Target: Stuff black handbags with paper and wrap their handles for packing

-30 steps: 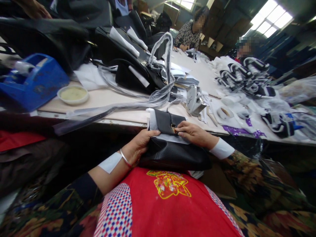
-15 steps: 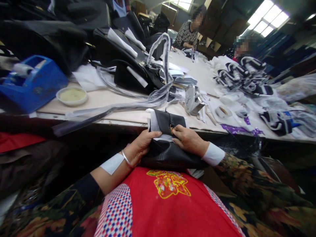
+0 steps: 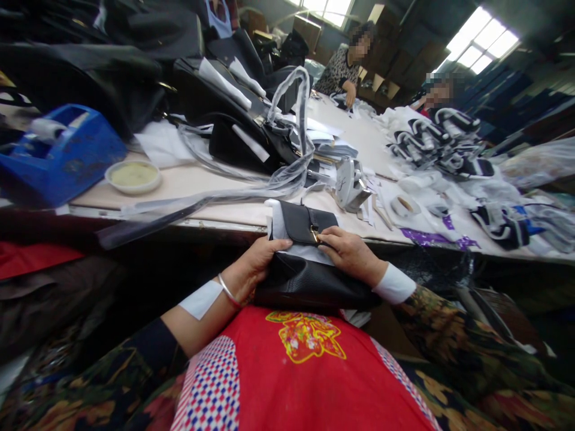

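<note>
A small black leather handbag [image 3: 309, 280] rests on my lap against the table's front edge. Its flap [image 3: 302, 222] carries a small gold clasp [image 3: 315, 234], and white tissue paper [image 3: 309, 253] lies under the flap. My left hand [image 3: 254, 266] grips the bag's left side, thumb on top and fingers wrapped under. My right hand [image 3: 350, 254] lies on the bag's right part, fingertips pressed together at the clasp and the paper.
The long table [image 3: 202, 179] holds a blue tape dispenser [image 3: 58, 152], a small dish of paste [image 3: 133, 175], black bags in clear plastic [image 3: 242, 126], a tape roll [image 3: 402, 205] and striped pieces [image 3: 444, 140]. Two other people sit at the far end.
My right hand shifted slightly left along the flap and back to the clasp. My left hand kept its grip. The bag stayed on my lap.
</note>
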A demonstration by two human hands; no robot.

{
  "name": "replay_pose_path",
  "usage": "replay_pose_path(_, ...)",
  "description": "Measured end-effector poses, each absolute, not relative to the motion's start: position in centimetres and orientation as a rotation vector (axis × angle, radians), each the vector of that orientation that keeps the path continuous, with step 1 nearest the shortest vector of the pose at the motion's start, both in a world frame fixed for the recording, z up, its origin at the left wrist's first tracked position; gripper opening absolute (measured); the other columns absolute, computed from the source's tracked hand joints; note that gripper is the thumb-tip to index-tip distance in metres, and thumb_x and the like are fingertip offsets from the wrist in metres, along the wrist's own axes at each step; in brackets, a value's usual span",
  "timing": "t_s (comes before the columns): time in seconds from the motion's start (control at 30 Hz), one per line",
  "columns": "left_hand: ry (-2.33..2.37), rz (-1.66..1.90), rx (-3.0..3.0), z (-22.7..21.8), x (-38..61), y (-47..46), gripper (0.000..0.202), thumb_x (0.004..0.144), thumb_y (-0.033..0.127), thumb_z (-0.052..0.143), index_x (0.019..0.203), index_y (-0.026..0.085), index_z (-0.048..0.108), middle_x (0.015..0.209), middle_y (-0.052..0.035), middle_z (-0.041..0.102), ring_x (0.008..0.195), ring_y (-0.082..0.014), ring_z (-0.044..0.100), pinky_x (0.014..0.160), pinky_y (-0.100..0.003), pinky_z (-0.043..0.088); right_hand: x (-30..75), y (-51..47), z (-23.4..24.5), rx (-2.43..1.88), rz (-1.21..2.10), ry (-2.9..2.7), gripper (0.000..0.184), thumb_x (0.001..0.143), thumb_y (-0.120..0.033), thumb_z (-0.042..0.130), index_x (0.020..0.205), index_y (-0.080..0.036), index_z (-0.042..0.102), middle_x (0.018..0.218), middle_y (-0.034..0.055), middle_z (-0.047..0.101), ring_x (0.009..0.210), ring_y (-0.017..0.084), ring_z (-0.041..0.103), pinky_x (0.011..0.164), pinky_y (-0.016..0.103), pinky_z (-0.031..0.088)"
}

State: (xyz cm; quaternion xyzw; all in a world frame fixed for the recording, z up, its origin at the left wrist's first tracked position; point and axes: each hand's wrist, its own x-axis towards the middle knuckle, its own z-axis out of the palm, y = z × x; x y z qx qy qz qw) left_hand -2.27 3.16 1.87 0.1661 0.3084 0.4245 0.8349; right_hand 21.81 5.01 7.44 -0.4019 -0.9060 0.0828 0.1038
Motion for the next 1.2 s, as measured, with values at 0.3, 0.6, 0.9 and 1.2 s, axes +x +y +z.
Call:
replay_pose_path(0.3, 0.662, 0.872, 0.356, 1.4, -2.4, 3.3, 0.039, 0.066, 0.017, 0.08, 0.104, 0.007, 0.075, 0.09, -0.0128, 0.079, 0.072, -0.024, 0.072, 0.08, -0.036, 0.054, 21.9, 5.6, 7.8, -1.188, 0.416, -2.591, 0.024, 0.098, -0.027, 0.053, 0.111, -0.019, 0.072, 0.108, 0.0113, 0.066, 0.098, 0.024, 0.066, 0.091, 0.041, 0.056)
replay_pose_path(0.6, 0.637, 0.857, 0.382, 1.8, -2.4, 3.4, 0.044, 0.069, 0.018, 0.078, 0.111, 0.006, 0.074, 0.094, -0.0145, 0.08, 0.075, -0.0255, 0.074, 0.083, -0.037, 0.055, 22.1, 6.4, 8.1, -1.213, 0.544, -2.525, 0.025, 0.097, -0.027, 0.053, 0.105, -0.018, 0.074, 0.101, 0.01, 0.068, 0.092, 0.022, 0.066, 0.087, 0.037, 0.054)
replay_pose_path(0.9, 0.584, 0.852, 0.382, 1.7, -2.3, 3.8, 0.043, 0.067, 0.019, 0.078, 0.109, 0.007, 0.073, 0.09, -0.0142, 0.08, 0.069, -0.0254, 0.074, 0.076, -0.037, 0.058, 22.6, 7.3, 8.1, -1.324, 0.864, -2.348, 0.027, 0.094, -0.036, 0.057, 0.1, -0.018, 0.076, 0.096, 0.0077, 0.066, 0.072, 0.017, 0.064, 0.067, 0.032, 0.054)
replay_pose_path(1.2, 0.537, 0.867, 0.38, 3.2, -1.4, 4.3, 0.034, 0.071, 0.02, 0.076, 0.102, 0.007, 0.074, 0.088, -0.0135, 0.079, 0.067, -0.0218, 0.072, 0.072, -0.033, 0.056, 22.4, 8.5, 10.4, -1.411, 0.858, -2.367, 0.031, 0.09, -0.041, 0.058, 0.091, -0.016, 0.077, 0.085, 0.0068, 0.067, 0.073, 0.018, 0.063, 0.066, 0.03, 0.051)
